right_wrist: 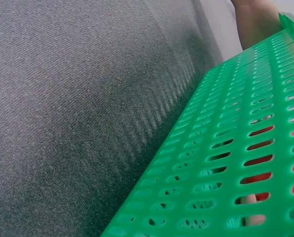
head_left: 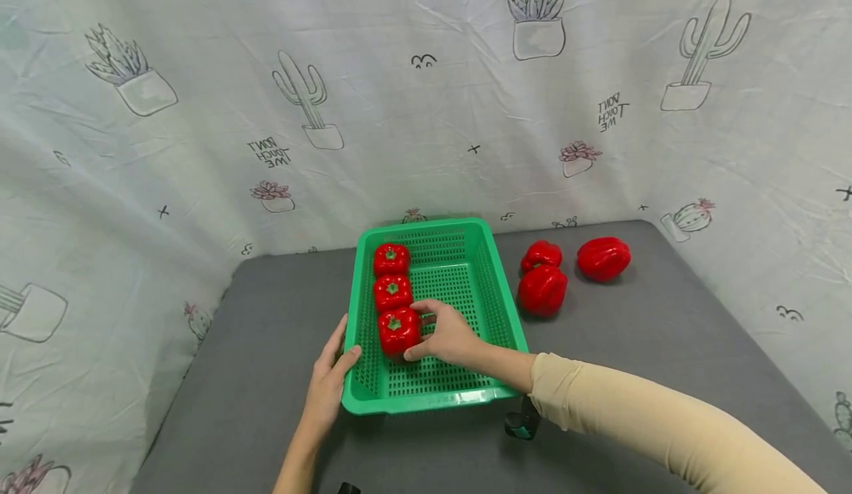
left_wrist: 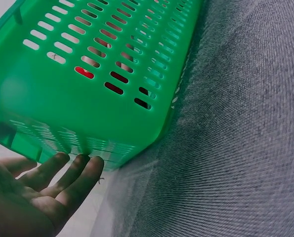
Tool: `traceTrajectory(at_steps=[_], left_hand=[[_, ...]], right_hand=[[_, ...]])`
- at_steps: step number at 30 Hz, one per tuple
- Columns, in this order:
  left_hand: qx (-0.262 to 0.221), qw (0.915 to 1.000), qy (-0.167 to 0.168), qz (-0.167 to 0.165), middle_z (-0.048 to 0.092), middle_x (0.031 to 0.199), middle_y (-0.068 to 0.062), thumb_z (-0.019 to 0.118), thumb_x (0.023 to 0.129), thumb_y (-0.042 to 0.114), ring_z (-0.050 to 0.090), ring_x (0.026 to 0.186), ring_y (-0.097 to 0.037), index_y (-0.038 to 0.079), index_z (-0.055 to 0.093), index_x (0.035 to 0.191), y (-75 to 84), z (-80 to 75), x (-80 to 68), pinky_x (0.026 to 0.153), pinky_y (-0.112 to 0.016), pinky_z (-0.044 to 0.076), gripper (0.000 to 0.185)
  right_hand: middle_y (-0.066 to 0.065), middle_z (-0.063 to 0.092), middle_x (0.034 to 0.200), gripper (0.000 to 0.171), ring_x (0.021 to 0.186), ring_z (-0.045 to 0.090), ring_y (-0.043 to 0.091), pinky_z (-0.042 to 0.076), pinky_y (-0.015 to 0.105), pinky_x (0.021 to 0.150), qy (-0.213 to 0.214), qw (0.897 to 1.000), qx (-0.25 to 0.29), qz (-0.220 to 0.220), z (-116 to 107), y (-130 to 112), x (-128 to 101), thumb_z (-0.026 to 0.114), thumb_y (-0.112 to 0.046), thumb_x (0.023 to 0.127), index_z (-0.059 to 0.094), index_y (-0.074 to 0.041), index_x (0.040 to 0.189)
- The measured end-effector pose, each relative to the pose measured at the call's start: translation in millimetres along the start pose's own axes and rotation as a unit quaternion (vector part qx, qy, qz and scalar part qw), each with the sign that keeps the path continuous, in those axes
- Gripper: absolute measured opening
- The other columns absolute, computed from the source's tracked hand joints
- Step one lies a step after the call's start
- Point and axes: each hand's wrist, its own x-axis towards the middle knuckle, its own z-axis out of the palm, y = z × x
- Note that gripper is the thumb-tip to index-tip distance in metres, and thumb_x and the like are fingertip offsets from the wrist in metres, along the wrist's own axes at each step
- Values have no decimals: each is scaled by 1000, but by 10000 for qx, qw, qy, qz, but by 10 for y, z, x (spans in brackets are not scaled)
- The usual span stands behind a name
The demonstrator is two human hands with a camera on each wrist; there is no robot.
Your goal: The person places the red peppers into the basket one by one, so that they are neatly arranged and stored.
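Observation:
A green plastic basket (head_left: 433, 403) with slotted walls stands on the grey table. Inside, three glossy red bell peppers form a row along its left wall, stems up: a far one (head_left: 391, 259), a middle one (head_left: 392, 292) and a near one (head_left: 399, 333). My right hand (head_left: 449, 337) reaches over the front right of the basket and grips the near bell pepper from its right side. At the left wall, my left hand (head_left: 329, 376) holds the basket, thumb over the rim. The left wrist view shows its fingers (left_wrist: 82, 180) against the outer wall.
Three more red bell peppers lie on the table (head_left: 665, 376) right of the basket: two close together (head_left: 542, 291) and one (head_left: 603, 259) farther right. A printed cloth (head_left: 426, 109) hangs behind the table and at its sides.

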Motion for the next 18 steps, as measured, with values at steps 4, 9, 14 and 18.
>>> traceTrajectory(at_steps=[4,9,14,18], left_hand=[[-91,9999,-8,101,36,152,-4,52,104,27,50,125,-30,27,29,156,-19,8,-1,91,-33,49,57],[-48,9999,-57,156,35,152,-4,52,103,29,50,125,-28,28,28,156,-26,2,2,91,-32,49,58],[11,9998,-93,187,35,153,-6,51,104,28,48,127,-26,26,27,157,-46,-5,-3,92,-30,48,58],[76,9996,-101,246,33,154,-7,51,104,28,46,128,-26,26,26,157,-47,-14,-5,94,-30,47,58]], right_hand=[[5,60,120,59,101,61,24,53,34,77,58,9996,-253,-74,-12,-17,1,87,-8,74,59,-7,126],[3,61,117,61,104,58,25,52,36,78,19,9992,-402,-41,-10,-26,-1,89,-13,73,59,-6,126],[5,62,110,61,98,62,24,53,34,74,-117,9992,-354,169,4,-17,-10,87,-16,75,57,-5,127],[7,63,105,61,92,63,22,54,34,73,-145,9988,-411,201,13,-9,-2,86,-14,76,56,-1,127]])
